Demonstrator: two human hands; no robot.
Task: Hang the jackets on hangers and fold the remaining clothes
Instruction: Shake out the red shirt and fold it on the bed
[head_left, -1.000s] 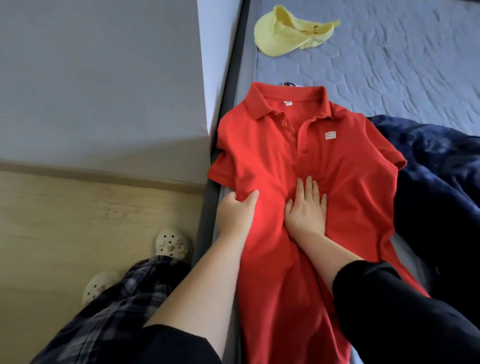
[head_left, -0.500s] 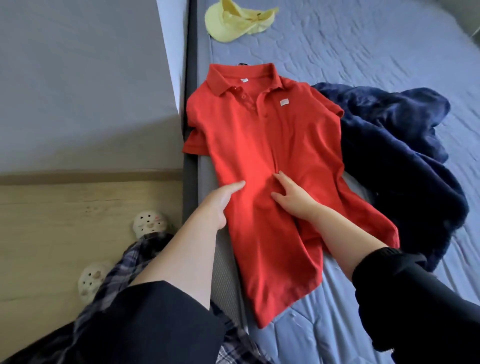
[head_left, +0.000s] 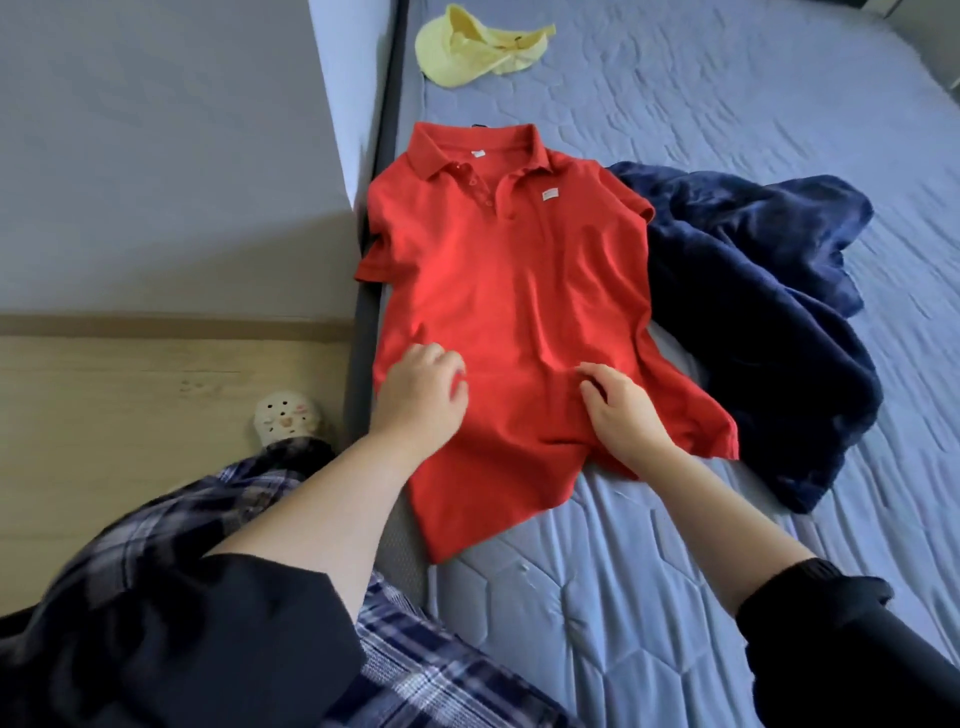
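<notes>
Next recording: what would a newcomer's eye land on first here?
A bright red polo shirt lies face-up along the left edge of the mattress, the left hand and right hand resting on its lower half. A crumpled dark blue garment lies against its right side, and a yellow cap sits farther up.

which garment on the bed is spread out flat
The red polo shirt, lying face up; the dark blue garment beside it is bunched in a heap.
</notes>
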